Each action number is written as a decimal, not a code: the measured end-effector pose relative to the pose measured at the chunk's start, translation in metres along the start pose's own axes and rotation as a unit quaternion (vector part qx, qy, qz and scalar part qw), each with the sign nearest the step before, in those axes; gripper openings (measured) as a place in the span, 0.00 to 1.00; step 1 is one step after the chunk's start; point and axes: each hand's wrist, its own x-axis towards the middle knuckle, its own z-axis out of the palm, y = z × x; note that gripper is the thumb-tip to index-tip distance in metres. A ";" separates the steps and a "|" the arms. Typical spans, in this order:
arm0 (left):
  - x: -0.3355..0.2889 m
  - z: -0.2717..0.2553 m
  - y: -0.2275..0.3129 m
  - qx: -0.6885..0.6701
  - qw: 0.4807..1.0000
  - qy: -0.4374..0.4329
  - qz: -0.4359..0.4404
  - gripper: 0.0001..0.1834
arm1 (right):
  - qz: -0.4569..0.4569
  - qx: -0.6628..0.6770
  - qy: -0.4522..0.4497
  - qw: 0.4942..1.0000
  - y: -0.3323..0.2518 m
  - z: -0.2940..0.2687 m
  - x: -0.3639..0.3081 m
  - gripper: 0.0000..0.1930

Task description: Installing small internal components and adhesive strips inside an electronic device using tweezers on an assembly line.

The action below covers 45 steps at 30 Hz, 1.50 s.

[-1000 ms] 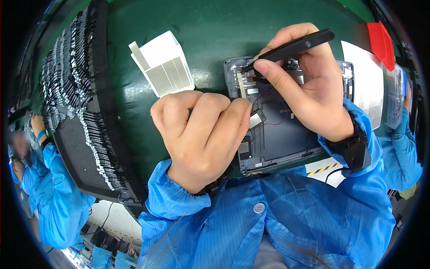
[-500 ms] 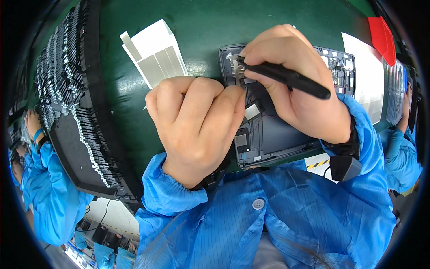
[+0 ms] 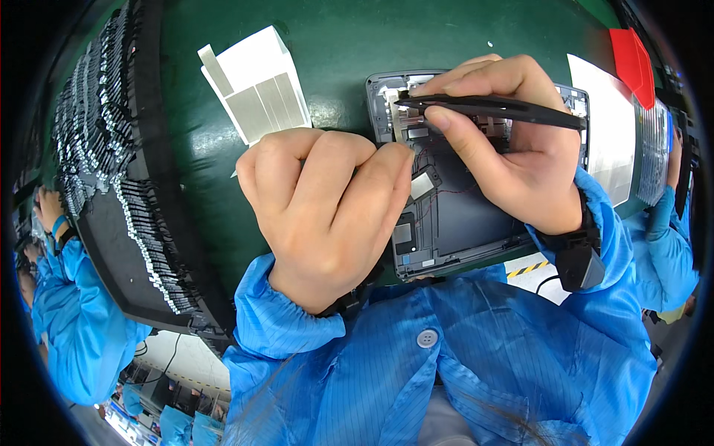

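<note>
My left hand point(image 3: 323, 212) is closed, thumb and index finger pinched together over the left side of an opened dark grey tablet-like device point(image 3: 476, 219). What sits inside the pinch is hidden, though a narrow greyish strip point(image 3: 397, 128) runs up from the fingertips along the device. A small pale tip pokes out at the fist's outer left side. Between thumb and fingers, my right hand point(image 3: 520, 141) grips black tweezers point(image 3: 513, 110), their points at the device's upper left, by the strip's top end. A circuit board and thin red wires show inside the casing, partly covered by my hands.
A white backing sheet with grey strips point(image 3: 260, 93) lies left of the device. Further left stands a black tray point(image 3: 130, 256) packed with small dark parts. On the right are a white sheet point(image 3: 606, 126) and a red piece point(image 3: 632, 67). Blue-sleeved people sit at both sides.
My right hand has shifted slightly right and opened its grasp, and the tweezers now lie flatter, nearly level. Their points stay near the upper left of the device. My left hand has barely moved.
</note>
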 end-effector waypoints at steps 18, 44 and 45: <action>0.001 -0.001 0.002 -0.003 1.000 -0.011 -0.011 0.16 | -0.125 -0.058 0.025 0.990 0.004 0.007 0.003 0.14; 0.008 -0.005 0.015 0.058 0.990 -0.096 -0.091 0.09 | -0.098 0.032 0.113 0.988 0.007 0.006 0.013 0.05; 0.008 -0.005 0.014 0.056 0.990 -0.098 -0.091 0.09 | -0.097 0.032 0.113 0.988 0.007 0.007 0.013 0.05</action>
